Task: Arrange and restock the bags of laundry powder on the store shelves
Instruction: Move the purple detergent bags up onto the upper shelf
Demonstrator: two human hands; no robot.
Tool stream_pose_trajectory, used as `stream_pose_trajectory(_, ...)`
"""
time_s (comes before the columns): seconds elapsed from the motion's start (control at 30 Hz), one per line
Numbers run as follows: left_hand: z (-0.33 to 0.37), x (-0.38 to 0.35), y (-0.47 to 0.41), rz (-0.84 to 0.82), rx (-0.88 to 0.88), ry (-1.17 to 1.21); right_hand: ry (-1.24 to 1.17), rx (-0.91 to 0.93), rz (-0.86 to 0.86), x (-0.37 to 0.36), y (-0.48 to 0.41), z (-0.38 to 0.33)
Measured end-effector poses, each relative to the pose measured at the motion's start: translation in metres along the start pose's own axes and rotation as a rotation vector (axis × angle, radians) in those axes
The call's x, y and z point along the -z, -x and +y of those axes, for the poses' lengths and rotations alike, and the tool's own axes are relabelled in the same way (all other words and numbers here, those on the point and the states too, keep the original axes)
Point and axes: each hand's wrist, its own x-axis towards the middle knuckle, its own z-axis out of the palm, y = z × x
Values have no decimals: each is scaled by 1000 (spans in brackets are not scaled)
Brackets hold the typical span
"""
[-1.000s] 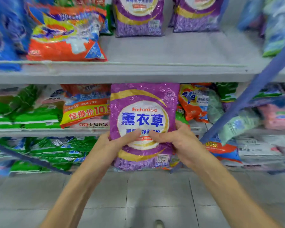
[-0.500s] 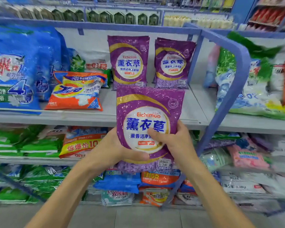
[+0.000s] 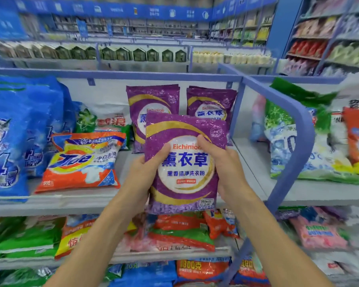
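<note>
I hold a purple laundry powder bag (image 3: 184,179) upright in front of the top shelf (image 3: 91,200). My left hand (image 3: 142,175) grips its left edge, thumb on the front. My right hand (image 3: 226,170) grips its right edge, thumb across the label. Behind it, two matching purple bags stand against the shelf's back wall: one on the left (image 3: 147,104), one on the right (image 3: 212,104), both partly hidden by the held bag.
An orange bag (image 3: 81,162) lies flat left of the purple ones, beside large blue bags (image 3: 13,137). A blue divider post (image 3: 294,154) curves down on the right, with green and white bags (image 3: 298,146) beyond it. Lower shelves hold mixed green, orange and pink bags.
Both hands have lifted the purple bag from the lower shelves up to the top shelf level. The view has tilted upward with it.
</note>
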Motion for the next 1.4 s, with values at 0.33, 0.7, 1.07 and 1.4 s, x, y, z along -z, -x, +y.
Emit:
stream_pose_trajectory(0.33, 26, -27, -108, -33, -82, 30, 101, 145, 127, 7, -92, -20)
stream_pose_trajectory(0.7, 22, -66, -166, 41, -182, 64, 104, 249, 269, 31, -162, -38)
stream_pose_trajectory(1.07, 11, -105, -221, 87, -163, 48, 274, 287, 447, 38, -207, -54)
stream_pose_trajectory(1.4, -44, -66, -190, -37, -98, -840, 1023, 32, 389, 88, -172, 41)
